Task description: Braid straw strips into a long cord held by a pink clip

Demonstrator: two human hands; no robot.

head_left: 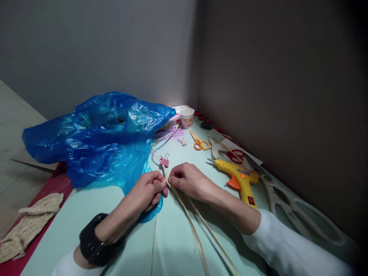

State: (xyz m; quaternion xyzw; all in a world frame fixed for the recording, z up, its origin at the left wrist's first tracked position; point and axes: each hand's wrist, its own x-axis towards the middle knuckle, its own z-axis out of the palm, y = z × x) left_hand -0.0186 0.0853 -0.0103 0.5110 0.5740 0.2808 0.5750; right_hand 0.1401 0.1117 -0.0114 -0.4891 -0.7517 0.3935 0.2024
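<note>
My left hand (151, 188) and my right hand (188, 179) meet at the middle of the table, both with fingers pinched on a pale straw-coloured braid (165, 172). Just beyond my fingertips, a pink binder clip (164, 161) grips the braid. From the clip, a finished thin length curves away towards the back. Loose flat strands (191, 222) run from my hands towards me, one under the left hand and others below the right. A dark watch (99, 239) is on my left wrist.
A crumpled blue plastic bag (112, 134) covers the left back. To the right lie a yellow glue gun (241, 176) with a lit orange light, orange scissors (198, 141), red-handled scissors (235, 156) and large grey scissors (299, 207). A paper cup (187, 118) stands behind; a woven piece (34, 226) lies left.
</note>
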